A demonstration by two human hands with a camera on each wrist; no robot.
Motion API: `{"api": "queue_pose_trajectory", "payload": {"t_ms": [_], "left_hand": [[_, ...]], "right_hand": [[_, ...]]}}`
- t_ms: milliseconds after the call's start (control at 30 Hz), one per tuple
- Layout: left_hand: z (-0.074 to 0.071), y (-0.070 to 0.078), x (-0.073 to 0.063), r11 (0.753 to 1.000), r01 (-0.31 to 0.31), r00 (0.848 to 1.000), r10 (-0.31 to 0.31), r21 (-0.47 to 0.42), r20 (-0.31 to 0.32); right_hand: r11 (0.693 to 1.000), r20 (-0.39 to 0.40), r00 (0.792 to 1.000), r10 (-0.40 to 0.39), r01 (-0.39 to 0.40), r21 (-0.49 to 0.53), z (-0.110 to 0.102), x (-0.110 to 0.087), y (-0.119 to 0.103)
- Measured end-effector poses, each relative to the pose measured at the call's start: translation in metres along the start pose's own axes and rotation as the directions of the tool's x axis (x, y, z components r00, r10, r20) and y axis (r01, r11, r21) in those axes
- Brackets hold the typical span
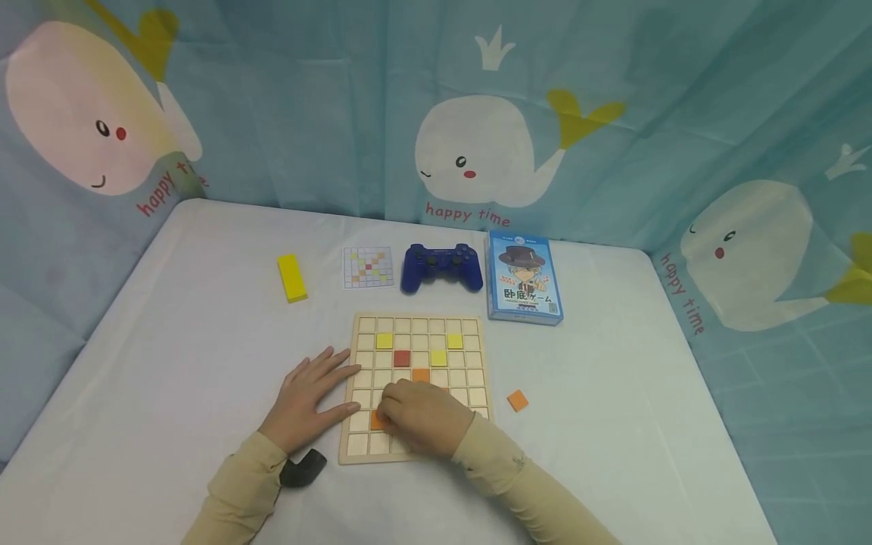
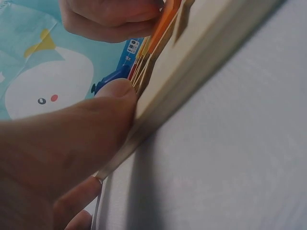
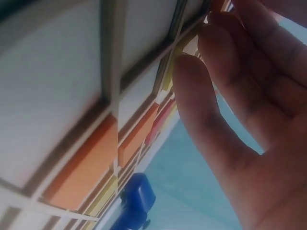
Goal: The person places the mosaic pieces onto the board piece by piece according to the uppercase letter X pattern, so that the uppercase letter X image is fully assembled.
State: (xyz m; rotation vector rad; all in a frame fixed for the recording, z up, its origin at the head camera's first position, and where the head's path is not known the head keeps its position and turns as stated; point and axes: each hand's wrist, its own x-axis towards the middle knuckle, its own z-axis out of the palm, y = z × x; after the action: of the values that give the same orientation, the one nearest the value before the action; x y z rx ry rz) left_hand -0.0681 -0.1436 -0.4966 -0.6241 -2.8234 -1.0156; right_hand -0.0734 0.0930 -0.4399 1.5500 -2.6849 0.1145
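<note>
A pale wooden grid board (image 1: 463,376) lies on the white table. My right hand (image 1: 425,416) reaches over its lower part, fingers curled, pinching the edge of an orange tile (image 1: 378,421) at a lower-left cell. That tile (image 2: 165,24) also shows by the fingertips in the left wrist view. My left hand (image 1: 306,397) lies with fingers spread, fingertips and thumb touching the board's left edge. Higher in the grid sit a red tile (image 1: 402,358), several yellow tiles (image 1: 384,341) and an orange tile (image 1: 421,375). Another orange tile is partly hidden behind my right hand.
A loose orange tile (image 1: 518,400) lies right of the board. Behind it are a patterned grid card (image 1: 368,267), a blue game controller (image 1: 441,266) and a blue game box (image 1: 524,278). A yellow block (image 1: 292,278) stands back left; a bent black object (image 1: 303,469) sits by the left sleeve.
</note>
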Motion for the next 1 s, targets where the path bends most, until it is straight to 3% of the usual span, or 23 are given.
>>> {"api": "queue_pose_trajectory", "payload": {"t_ms": [433,600,833,1000], "left_hand": [[0.001,0.0,-0.002,1.0,0.012,1.0,-0.012,0.007,-0.001],[0.002,0.002,-0.004,1.0,0.022,1.0,-0.022,0.005,0.001],[0.003,0.003,-0.004,1.0,0.028,1.0,-0.028,0.005,0.002],[0.001,0.004,-0.004,0.999,0.033,0.999,-0.033,0.004,0.003]], "right_hand": [[1.0,0.018,1.0,-0.003,0.003,-0.013,0.0,0.002,-0.001],[1.0,0.006,1.0,0.021,-0.021,0.013,-0.002,-0.006,0.003],[0.988,-0.074,0.986,0.148,-0.144,0.049,-0.017,-0.049,0.03],[0.958,-0.121,0.95,0.287,-0.281,0.06,-0.02,-0.097,0.052]]}}
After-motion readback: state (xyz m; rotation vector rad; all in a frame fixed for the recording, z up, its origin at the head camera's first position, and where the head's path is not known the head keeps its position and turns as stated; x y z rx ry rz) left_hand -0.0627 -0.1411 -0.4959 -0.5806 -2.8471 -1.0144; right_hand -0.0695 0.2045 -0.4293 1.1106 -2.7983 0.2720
